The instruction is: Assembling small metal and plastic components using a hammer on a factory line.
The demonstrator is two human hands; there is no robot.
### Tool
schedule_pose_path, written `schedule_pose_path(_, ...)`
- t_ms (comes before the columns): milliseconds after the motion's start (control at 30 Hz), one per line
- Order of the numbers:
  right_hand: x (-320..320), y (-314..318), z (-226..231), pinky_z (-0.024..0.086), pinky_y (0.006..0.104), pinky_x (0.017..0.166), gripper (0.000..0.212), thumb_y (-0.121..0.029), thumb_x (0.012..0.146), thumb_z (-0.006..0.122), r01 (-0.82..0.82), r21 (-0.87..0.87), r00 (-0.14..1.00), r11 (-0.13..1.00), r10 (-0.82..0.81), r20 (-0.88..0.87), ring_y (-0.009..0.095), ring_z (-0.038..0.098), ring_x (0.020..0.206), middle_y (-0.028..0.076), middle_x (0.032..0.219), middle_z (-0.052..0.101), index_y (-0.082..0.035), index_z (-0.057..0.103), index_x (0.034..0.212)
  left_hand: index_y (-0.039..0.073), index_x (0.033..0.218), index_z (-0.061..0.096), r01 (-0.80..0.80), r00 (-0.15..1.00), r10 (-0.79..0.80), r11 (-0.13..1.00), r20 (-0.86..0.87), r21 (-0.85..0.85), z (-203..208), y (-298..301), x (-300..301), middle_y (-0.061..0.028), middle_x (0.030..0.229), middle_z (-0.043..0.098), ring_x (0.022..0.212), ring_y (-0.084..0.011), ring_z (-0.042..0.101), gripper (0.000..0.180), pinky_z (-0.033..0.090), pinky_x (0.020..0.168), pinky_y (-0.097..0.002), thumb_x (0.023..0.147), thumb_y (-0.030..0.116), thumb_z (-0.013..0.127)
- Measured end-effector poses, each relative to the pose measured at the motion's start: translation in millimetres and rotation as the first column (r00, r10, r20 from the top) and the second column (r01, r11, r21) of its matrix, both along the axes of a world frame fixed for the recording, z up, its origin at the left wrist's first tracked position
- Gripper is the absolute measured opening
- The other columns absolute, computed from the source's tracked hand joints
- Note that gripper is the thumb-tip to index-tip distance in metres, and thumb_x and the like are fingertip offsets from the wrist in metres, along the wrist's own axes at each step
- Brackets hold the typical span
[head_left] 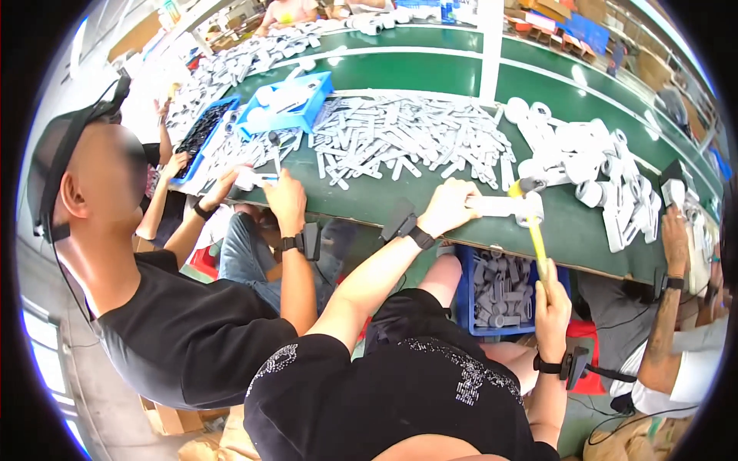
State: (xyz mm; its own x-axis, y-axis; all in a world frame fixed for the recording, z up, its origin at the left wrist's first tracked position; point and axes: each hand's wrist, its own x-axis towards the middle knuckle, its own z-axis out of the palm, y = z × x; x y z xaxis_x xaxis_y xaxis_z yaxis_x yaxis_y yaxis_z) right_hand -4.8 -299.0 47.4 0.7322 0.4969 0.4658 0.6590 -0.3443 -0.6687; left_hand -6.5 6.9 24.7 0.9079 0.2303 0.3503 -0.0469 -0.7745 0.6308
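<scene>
My left hand (452,206) is closed on the handle end of a white plastic part (494,206) with a ring-shaped head, held over the near edge of the green table (346,201). In my right hand (552,303) is a hammer (538,244), gripped low on its yellow handle. The dark and grey hammer head sits at the part's ring end; whether the two touch, I cannot tell. Beyond my left hand spreads a heap of flat grey-white strips (415,134). A pile of similar white ring-headed parts (588,146) lies to the right.
A blue crate (464,296) of grey-white parts stands below the table edge. On the table's left are a blue tray (317,107) and a blue bin of black pieces (201,138). A co-worker (192,315) sits close at my left; another person's arm (667,307) reaches in from the right.
</scene>
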Motion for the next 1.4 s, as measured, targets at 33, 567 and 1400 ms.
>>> schedule_pose_path(33, 2, 0, 0, 0.043, 0.0354, 0.059, 0.043, -0.002, 0.090, 0.056, 0.000, -0.147, 0.989, 0.989, -0.021, -0.143, 0.025, 0.048, 0.061, 0.013, 0.075, 0.052, -0.005, 0.051, 0.133, 0.009, 0.103, 0.065, 0.026, 1.000, -0.028, 0.993, 0.015, 0.116, 2, -2, -2, -0.0117, 0.090, 0.062, 0.088, -0.0315, 0.056, 0.033, 0.047, 0.081, -0.0406, 0.072, 0.021, 0.073)
schedule_pose_path(567, -10, -38, -41, 0.035, 0.0164, 0.053, 0.049, 0.001, 0.089, 0.058, 0.208, 0.292, 0.841, 0.934, -0.018, -0.541, 0.001, 0.040, 0.061, -0.007, 0.081, 0.055, -0.003, 0.048, 0.137, 0.010, 0.100, 0.068, -0.058, 0.970, 0.213, 0.671, 0.117, -0.739, 43, 85, 16, 0.0043, 0.074, 0.061, 0.051, -0.0045, 0.044, 0.022, 0.028, 0.041, -0.0191, 0.087, 0.025, 0.058)
schedule_pose_path(1400, -40, -94, -56, 0.032, 0.0162, 0.048, 0.048, 0.000, 0.093, 0.054, 0.424, 0.275, 0.821, 0.863, -0.239, -0.518, 0.002, 0.039, 0.053, -0.004, 0.070, 0.049, -0.004, 0.044, 0.140, 0.000, 0.109, 0.056, 0.166, 0.984, -0.175, 0.861, -0.026, 0.480, 41, -150, 193, -0.0242, 0.101, 0.063, 0.096, -0.0388, 0.061, 0.056, 0.050, 0.083, -0.0478, 0.072, 0.039, 0.072)
